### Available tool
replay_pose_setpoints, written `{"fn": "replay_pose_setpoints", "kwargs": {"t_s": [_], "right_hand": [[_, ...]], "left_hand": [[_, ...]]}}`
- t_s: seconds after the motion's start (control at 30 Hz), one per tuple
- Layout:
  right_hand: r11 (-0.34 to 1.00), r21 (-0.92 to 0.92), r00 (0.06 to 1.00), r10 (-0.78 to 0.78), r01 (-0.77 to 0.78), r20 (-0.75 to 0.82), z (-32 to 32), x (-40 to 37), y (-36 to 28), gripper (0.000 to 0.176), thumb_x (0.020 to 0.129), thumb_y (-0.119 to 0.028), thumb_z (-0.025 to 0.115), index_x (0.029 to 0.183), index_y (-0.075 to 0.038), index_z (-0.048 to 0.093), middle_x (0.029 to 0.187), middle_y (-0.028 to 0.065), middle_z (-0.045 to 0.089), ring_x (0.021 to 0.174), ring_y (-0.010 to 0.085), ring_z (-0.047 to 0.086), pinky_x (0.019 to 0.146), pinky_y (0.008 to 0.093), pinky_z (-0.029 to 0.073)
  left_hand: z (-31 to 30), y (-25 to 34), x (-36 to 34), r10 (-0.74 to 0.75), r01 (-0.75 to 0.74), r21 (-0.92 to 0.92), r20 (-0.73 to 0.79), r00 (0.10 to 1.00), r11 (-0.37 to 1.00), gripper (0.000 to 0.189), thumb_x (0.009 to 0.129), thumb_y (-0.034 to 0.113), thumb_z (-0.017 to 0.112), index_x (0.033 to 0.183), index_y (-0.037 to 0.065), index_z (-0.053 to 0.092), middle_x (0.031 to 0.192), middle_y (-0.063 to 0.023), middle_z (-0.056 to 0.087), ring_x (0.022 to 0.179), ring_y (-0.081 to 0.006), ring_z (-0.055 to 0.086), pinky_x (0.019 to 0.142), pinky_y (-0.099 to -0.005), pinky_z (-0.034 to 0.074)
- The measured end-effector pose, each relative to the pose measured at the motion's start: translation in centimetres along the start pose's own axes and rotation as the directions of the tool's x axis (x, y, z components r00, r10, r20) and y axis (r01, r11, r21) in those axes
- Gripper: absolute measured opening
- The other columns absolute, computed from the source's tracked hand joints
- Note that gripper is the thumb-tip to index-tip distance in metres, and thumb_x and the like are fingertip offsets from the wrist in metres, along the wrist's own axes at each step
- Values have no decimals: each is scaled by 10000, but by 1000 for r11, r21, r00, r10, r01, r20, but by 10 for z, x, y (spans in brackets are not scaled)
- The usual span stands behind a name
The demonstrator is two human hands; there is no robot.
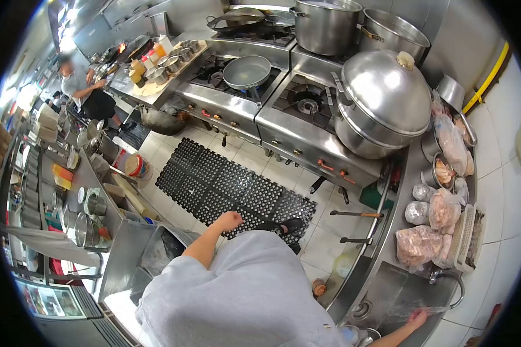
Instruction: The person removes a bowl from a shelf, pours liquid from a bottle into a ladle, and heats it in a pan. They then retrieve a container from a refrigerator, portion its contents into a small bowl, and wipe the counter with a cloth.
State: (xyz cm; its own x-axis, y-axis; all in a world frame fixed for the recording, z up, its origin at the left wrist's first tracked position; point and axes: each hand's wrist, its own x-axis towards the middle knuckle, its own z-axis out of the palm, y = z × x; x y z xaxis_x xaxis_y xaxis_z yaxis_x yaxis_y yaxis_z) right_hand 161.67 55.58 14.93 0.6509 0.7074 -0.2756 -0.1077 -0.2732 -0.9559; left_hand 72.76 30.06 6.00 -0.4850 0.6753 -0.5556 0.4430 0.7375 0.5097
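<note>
My left hand hangs over the black rubber mat, its fingers curled in, with nothing seen in it. At the lower right, my right hand is closed at the edge of a clear plastic bag or sheet over the steel sink. A curved faucet rises just beside that hand. Bags of raw meat lie on the counter behind the sink, near foil-wrapped bundles.
Stoves run along the far side, with a pan, a large domed steamer and a tall stockpot. A co-worker stands at the upper left. Shelves and a counter with pots line the left.
</note>
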Motion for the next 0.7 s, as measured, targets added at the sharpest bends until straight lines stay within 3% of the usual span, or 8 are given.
{"fn": "replay_pose_setpoints", "kwargs": {"t_s": [0.03,0.17,0.27,0.3,0.4,0.5,0.6,0.7], "right_hand": [[998,20,998,-61,61,-17,5,2,0,81,816,-145,643,848,-93,591,707,-27,486,594,77,456,489,213,376],[980,-99,985,-173,173,8,35,14,-2,171,833,-244,674,789,-130,555,620,-48,402,467,75,353,399,246,290],[987,-131,990,105,-92,97,88,-16,-22,208,862,-292,646,766,-142,539,599,-52,358,439,82,309,382,277,268],[970,-215,974,154,-116,164,100,-30,-32,238,897,-335,608,818,-113,573,700,7,533,511,98,465,420,230,377],[941,-10,880,321,-339,351,132,-37,-39,287,910,-298,558,1069,-69,627,921,30,644,809,136,593,673,285,467],[916,78,790,293,-393,538,141,-8,-49,407,903,-276,547,1241,-49,560,1165,48,632,1040,166,571,846,320,456],[830,355,840,225,-430,493,136,16,-63,392,896,-246,549,1244,-65,550,1139,30,642,994,192,585,817,326,469],[654,560,818,165,-509,551,125,19,-76,394,899,-173,534,1256,-6,525,1219,89,597,1069,220,574,882,352,462]], "left_hand": [[-4,9,-4,46,-48,-41,-53,998,998,197,838,245,643,913,72,701,843,-76,708,693,-178,660,678,-308,522],[-17,23,-24,-26,22,-107,-33,999,994,281,805,336,636,921,86,692,847,-129,699,815,-265,673,763,-379,519],[0,-30,-20,-16,19,62,-38,999,998,289,810,355,618,895,88,692,861,-137,694,827,-291,668,767,-380,520],[9,-58,-17,-83,83,24,11,996,996,293,808,366,612,878,94,695,893,-149,688,866,-317,658,790,-391,515],[4,-86,-45,-135,120,153,90,987,981,284,812,360,599,894,111,706,943,-152,684,904,-324,648,822,-396,509],[5,-111,-79,-228,222,100,54,972,970,292,815,362,587,926,124,715,981,-150,680,942,-328,638,853,-405,501],[22,-149,-88,-415,415,11,37,909,910,307,820,364,575,957,130,720,1010,-144,677,963,-333,632,875,-403,497],[8,-133,-105,-387,387,-87,12,922,918,311,807,355,605,969,115,718,1029,-151,674,970,-326,633,881,-403,493]]}}
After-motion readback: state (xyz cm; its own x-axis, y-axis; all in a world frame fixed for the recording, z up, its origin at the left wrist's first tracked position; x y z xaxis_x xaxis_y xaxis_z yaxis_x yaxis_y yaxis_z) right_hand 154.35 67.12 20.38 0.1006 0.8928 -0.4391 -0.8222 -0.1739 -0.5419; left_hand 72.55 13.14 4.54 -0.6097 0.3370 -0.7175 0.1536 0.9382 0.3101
